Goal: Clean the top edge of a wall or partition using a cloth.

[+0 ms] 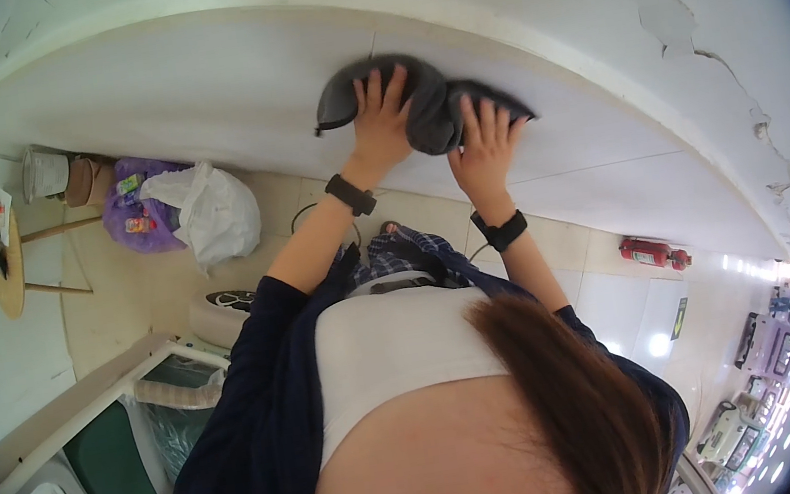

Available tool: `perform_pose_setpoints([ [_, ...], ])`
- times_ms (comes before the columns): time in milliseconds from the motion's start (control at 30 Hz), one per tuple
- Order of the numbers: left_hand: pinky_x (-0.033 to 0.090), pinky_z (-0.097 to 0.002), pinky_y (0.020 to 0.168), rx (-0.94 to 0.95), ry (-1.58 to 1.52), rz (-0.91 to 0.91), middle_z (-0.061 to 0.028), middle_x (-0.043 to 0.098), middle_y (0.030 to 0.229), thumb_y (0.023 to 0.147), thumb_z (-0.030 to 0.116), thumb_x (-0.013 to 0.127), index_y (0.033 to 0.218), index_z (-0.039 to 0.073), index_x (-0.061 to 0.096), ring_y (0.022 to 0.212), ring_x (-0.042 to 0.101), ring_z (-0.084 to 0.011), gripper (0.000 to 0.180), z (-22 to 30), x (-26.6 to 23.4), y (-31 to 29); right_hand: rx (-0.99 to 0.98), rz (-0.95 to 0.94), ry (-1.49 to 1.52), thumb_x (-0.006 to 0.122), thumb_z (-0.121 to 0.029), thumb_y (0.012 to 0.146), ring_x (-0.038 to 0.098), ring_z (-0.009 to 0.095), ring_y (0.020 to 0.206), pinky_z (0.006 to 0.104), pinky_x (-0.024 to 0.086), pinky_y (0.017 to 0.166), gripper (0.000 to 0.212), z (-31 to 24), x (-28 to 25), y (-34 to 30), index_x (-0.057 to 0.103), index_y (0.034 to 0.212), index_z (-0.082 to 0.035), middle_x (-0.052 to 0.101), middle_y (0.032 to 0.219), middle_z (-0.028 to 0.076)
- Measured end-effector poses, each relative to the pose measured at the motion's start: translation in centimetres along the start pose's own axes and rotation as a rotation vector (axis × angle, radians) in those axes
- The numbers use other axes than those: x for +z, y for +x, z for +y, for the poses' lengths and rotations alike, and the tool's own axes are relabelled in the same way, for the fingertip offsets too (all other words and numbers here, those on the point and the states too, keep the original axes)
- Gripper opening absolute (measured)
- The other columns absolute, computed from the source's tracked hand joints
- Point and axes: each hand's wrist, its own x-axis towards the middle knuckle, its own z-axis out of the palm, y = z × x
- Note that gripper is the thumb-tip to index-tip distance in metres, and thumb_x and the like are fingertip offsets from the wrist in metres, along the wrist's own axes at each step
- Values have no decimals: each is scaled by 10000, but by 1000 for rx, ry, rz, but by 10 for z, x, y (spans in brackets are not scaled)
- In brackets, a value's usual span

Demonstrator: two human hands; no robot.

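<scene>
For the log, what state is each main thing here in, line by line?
Dark gray cushion: curved, creased midway
Left hand: fingers spread, on the cushion
Right hand: fingers spread, on the cushion
Wristbands: both worn
White bag: bulging; tied or not, unclear
Purple bag: bulging, packets showing
Red extinguisher: standing or lying, unclear

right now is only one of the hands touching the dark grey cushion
No, the left hand and the right hand both rest on the dark grey cushion with fingers spread.

Grey cushion (431, 119), navy sleeves (235, 401), blue plaid cloth (380, 261), red extinguisher (646, 253)
</scene>
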Motion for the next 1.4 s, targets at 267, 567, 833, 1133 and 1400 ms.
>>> perform_pose_setpoints([
  [267, 217, -493, 981, 182, 117, -658, -8, 420, 1241, 733, 214, 511, 1123, 149, 508, 1155, 363, -175, 395, -53, 7, -129, -145, -471, -32, 557, -164, 716, 448, 219, 1003, 478, 253, 962, 543, 33, 70, -109, 399, 1233, -122, 477, 1115, 79],
  [567, 92, -626, 947, 76, 143, -322, -168, 351, 1262, 680, 233, 592, 1167, 103, 458, 1188, 269, -365, 522, -9, -14, -12, -53, -14, 246, 580, -116, 644, 394, 323, 1063, 542, 193, 952, 573, -23, 18, -2, 418, 1192, -73, 445, 1141, 142],
  [833, 130, -608, 941, 206, 171, -195, -138, 364, 1270, 705, 279, 567, 1195, 119, 453, 1129, 335, -362, 527, -18, 10, -27, 29, -88, 152, 573, -180, 700, 303, 398, 1145, 569, 114, 967, 570, 16, 30, -33, 377, 1223, -70, 390, 1200, 175],
  [1133, 294, -483, 902, 225, 173, -225, 60, 371, 1291, 737, 285, 559, 1231, 225, 411, 1103, 412, -119, 519, 21, -3, 5, 246, 324, 261, 547, -116, 714, 226, 400, 1191, 555, 78, 982, 603, 7, 9, -17, 305, 1256, -9, 318, 1244, 220],
  [1400, 152, -606, 950, -124, 44, -5, -70, 450, 1218, 661, 255, 606, 1055, 80, 537, 1133, 390, -297, 437, -57, -26, -15, -200, 105, 117, 609, -172, 598, 448, 202, 956, 520, 229, 893, 634, -64, 32, 58, 439, 1207, -132, 486, 1100, 10],
])
